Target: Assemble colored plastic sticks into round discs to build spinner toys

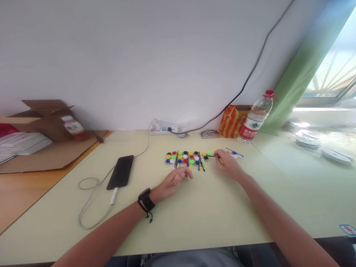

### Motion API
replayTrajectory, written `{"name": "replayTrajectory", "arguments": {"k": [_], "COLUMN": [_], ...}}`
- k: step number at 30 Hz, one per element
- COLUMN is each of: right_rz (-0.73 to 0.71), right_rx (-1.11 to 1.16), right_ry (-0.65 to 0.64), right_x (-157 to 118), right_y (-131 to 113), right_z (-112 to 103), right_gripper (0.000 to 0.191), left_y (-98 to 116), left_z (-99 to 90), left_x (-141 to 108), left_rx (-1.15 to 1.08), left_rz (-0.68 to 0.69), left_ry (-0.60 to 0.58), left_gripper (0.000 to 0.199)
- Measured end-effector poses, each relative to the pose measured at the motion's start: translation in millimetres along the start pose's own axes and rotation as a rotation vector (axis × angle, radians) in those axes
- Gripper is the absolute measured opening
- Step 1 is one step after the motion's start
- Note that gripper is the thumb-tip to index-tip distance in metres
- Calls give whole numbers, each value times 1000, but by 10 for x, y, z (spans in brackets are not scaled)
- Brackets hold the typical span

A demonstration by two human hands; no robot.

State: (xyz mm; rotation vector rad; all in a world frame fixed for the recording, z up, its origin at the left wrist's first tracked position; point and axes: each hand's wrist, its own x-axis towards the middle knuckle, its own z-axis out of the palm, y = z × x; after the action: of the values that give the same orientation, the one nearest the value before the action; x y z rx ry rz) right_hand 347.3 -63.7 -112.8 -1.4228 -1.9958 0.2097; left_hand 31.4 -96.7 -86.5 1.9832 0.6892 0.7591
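Note:
Several small coloured discs lie in rows at the middle of the pale table, with thin coloured sticks across them. My right hand is at the right end of the rows, its fingers pinched on a thin dark stick; something yellow also shows at the fingertips. Just in front of the discs my left hand rests with loosely curled fingers apart and nothing in them. Beyond my right hand lie a blue stick and a few more pieces.
A black phone with a white cable lies left. Behind are a power strip, a striped bag and a water bottle. White disc stacks stand right. A cardboard box and another bottle are far left.

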Motion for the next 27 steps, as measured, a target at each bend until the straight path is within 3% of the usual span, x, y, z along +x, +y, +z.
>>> {"name": "replayTrajectory", "arguments": {"k": [8, 17, 22, 27], "right_rz": [-13, 100, 33, -63], "right_rx": [-31, -151, -4, 173], "right_ry": [-23, -30, -217, -374], "right_x": [-7, -30, -94, -199], "right_y": [-22, -95, -328, -699], "right_z": [-11, -215, -231, -51], "right_gripper": [14, 13, 15, 12], "left_y": [13, 12, -4, -27], "left_z": [15, 33, 36, 33], "left_x": [35, 57, 67, 70], "left_rx": [-58, 58, 35, 47], "left_rz": [-24, -112, -109, -76], "left_ry": [-6, 26, 75, 109], "left_gripper": [29, 25, 23, 23]}}
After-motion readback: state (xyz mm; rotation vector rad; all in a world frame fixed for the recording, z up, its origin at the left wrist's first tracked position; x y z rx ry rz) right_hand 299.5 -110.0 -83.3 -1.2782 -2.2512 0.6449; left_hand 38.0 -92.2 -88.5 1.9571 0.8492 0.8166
